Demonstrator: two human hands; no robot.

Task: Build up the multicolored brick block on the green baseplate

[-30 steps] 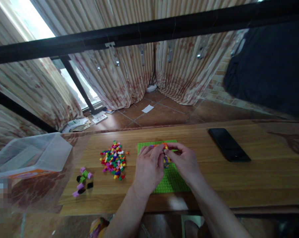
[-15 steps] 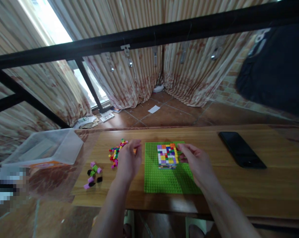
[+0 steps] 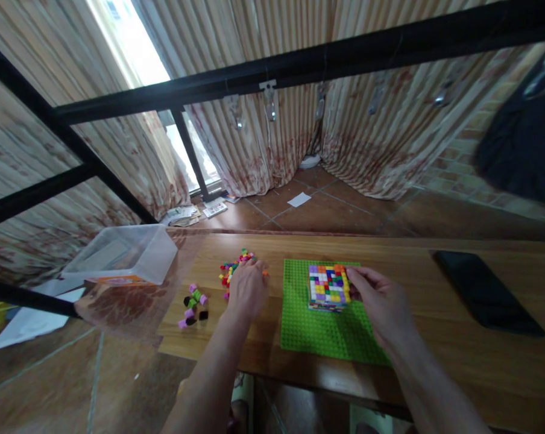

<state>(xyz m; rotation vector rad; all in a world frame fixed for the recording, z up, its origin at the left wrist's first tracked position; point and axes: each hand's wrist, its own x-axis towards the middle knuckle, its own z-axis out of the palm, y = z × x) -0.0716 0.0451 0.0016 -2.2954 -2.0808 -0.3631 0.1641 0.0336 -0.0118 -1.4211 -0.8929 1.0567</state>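
Note:
On the green studded baseplate (image 3: 299,328) stands a squat block of multicoloured building bricks (image 3: 329,283), its top a patchwork of white, purple, yellow, red and blue. My right hand (image 3: 383,301) is at the block's right side, thumb and forefinger closed against its upper right corner; its other fingers are partly hidden. Over the right part of a loose pile of small coloured bricks (image 3: 229,271) is my left hand (image 3: 249,286), palm down, fingers loosely bent and apart. An orange brick lies by its fingertips, and I make out nothing held in it.
Several pink, green and black bricks (image 3: 193,301) lie left on the wooden table (image 3: 417,374). A black phone (image 3: 487,292) rests at the right. Beyond the table's left end sits a clear plastic bin (image 3: 132,253). A black metal rail (image 3: 290,69) crosses above.
My left hand has lowered over the brick pile. My right thumb and forefinger have come against the block's corner. The view has turned left, shifting everything rightward.

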